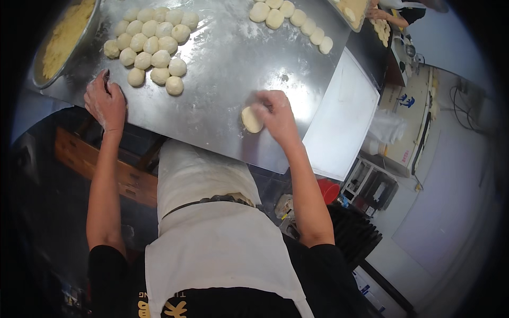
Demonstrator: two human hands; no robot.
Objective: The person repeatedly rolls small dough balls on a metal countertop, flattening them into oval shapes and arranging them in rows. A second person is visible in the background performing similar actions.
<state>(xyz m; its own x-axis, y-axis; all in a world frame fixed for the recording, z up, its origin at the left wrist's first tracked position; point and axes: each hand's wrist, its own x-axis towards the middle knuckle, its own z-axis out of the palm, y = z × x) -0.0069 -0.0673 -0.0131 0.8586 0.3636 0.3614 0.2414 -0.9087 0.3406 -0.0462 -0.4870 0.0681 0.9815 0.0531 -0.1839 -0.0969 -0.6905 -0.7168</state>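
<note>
My right hand [276,115] is over the steel worktable, blurred, with its fingers bent at the right edge of a flattened dough disc [250,120]. Whether they pinch the disc or only touch it cannot be told. At the table's near left edge is my left hand [105,103], floury and with curled fingers. Something dark shows between its thumb and forefinger; I cannot make out what it is. Just beyond that hand, several round dough balls [151,45] sit close together. Farther off to the right, flattened dough pieces [298,18] form a curved row.
A metal bowl [59,73] of yellow crumbly filling stands at the far left. Bare floury steel tabletop [222,59] separates the dough groups. A white board [342,115] adjoins the table's right side. At the top right, another person's hand [375,14] is near a tray [358,28].
</note>
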